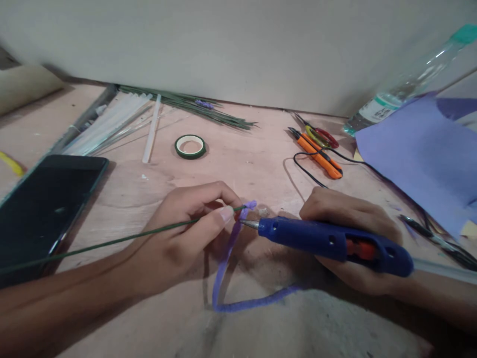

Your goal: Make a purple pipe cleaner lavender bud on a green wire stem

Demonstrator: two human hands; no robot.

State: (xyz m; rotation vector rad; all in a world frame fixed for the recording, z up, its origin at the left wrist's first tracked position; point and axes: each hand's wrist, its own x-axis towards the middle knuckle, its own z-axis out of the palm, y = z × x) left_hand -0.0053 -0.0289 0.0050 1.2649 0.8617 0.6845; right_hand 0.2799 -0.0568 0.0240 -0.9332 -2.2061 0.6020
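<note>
My left hand (194, 219) pinches a long green floral wire stem (134, 237) near its right end, thumb on top. Around that end winds a purple paper strip (222, 278), whose loose tail hangs down and bends to the right over the table. A blue hot glue gun (305, 237) lies across my right hand (350, 219), which is wrapped around it. The metal nozzle points left and meets, or nearly meets, the strip just below the wound tip. A clear glue stick shows at the gun's back end. Some of my right fingers are hidden behind the gun.
A phone (55, 204) lies at left, near clear glue sticks (112, 122) and green wire stems (179, 104). Green tape (190, 146) sits mid-table. At right are an orange cutter (320, 158), pliers (322, 136), a black cord, a plastic bottle (406, 89) and purple paper (417, 144).
</note>
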